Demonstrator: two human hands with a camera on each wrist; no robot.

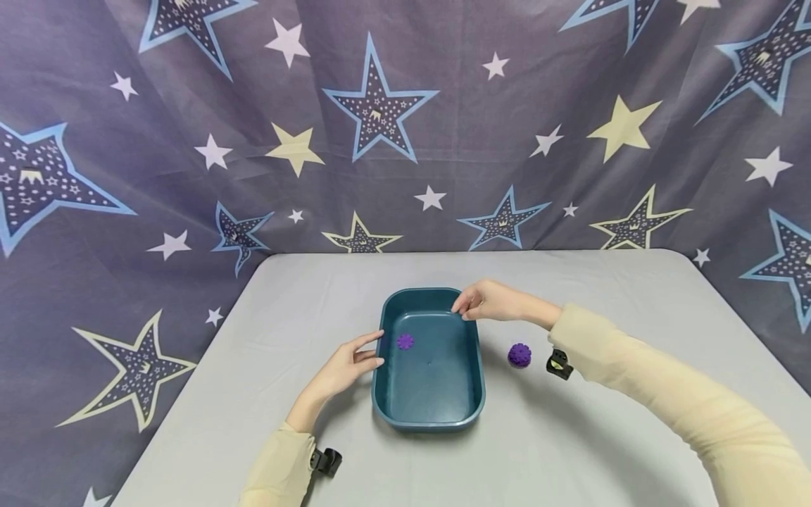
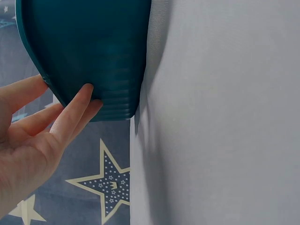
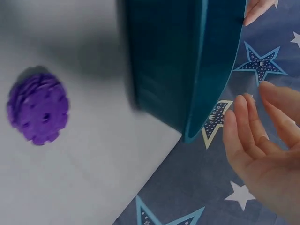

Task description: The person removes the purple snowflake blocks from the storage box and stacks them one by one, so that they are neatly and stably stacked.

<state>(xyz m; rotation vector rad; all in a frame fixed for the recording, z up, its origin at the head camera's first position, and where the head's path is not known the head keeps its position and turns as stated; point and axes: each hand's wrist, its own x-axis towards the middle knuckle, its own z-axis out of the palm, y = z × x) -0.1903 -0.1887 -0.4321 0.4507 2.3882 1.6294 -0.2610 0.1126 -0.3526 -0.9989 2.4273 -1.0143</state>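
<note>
A dark teal rectangular plastic bin (image 1: pixel 431 415) stands on the table. Inside it, toward its left side, lies a single purple notched disc (image 1: pixel 405 341). My left hand (image 1: pixel 345 366) touches the bin's left side; in the left wrist view, one fingertip meets the rim and other fingers (image 2: pixel 75 108) lie against the outer wall. My right hand (image 1: pixel 491 301) is over the bin's far right rim. Its fingers (image 3: pixel 241 117) are loosely bent with nothing between them, apart from the bin wall in the right wrist view. To the right of the bin sits a stack of purple notched discs (image 1: pixel 519 355).
A pale cloth covers the table (image 1: pixel 304 296). Behind and beside it hangs a grey-purple curtain (image 1: pixel 405 183) with stars. Black wrist mounts (image 1: pixel 326 462) are on both sleeves. The right forearm (image 1: pixel 646 366) extends over the table's right side.
</note>
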